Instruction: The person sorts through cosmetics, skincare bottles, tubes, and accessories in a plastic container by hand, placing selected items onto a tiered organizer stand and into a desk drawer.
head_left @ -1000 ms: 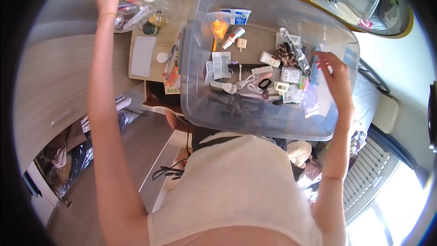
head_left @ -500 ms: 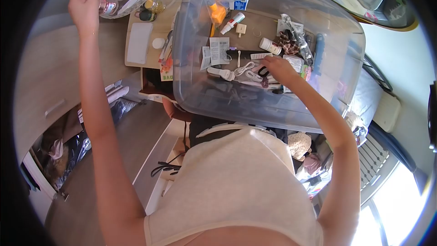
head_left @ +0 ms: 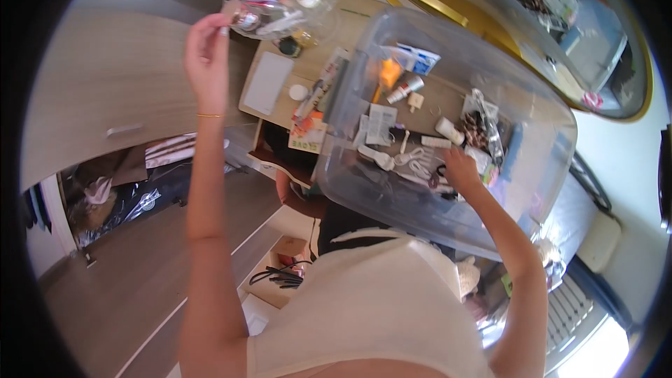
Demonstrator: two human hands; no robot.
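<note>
My left hand [head_left: 208,49] is raised at the near left edge of a clear organizer [head_left: 308,24] packed with small bottles and tubes. Its fingertips are drawn together beside a small bottle [head_left: 245,19]; what they pinch, if anything, I cannot make out. Inside a large clear plastic bin [head_left: 343,122], my right hand [head_left: 462,170] reaches down with curled fingers among small items. Close to it lie a black loop [head_left: 441,169], a white coiled cable [head_left: 418,166], a white bottle [head_left: 448,129] and a white strip [head_left: 436,142]. Its fingertips are partly hidden.
A white flat box [head_left: 268,82] and a round white lid [head_left: 298,92] lie on the wooden table left of the bin. Behind the bin stands a gold-framed mirror [head_left: 647,84]. An orange bottle [head_left: 390,72] and paper leaflets [head_left: 381,123] are in the bin.
The view has swung, so the bin and table appear lower and further right. My left hand has come nearer, down along the organizer's edge. My right hand stays among the same items.
</note>
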